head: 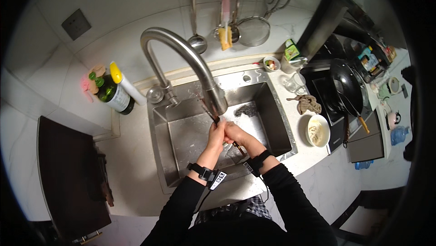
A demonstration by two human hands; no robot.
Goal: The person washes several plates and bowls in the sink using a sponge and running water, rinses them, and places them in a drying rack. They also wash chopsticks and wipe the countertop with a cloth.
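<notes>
Both my hands are together over the stainless steel sink (190, 133), just below the head of the curved faucet (216, 101). My left hand (217, 135) and my right hand (235, 133) close around a bundle of chopsticks (239, 148), whose thin ends stick out at the upper left and lower right of my fists. Under the faucet head the fingers partly hide the sticks, so their number cannot be told. A dark scouring pad or drain patch (246, 110) lies on the sink floor beyond my right hand.
Right of the sink are a white bowl with pale residue (317, 131), a brown cloth (308, 104), a glass mug (295, 83) and a wok (345, 86) on the stove. Bottles (117, 97) stand at left, near a dark board (69, 164). Ladles (197, 43) and a strainer (254, 31) hang behind.
</notes>
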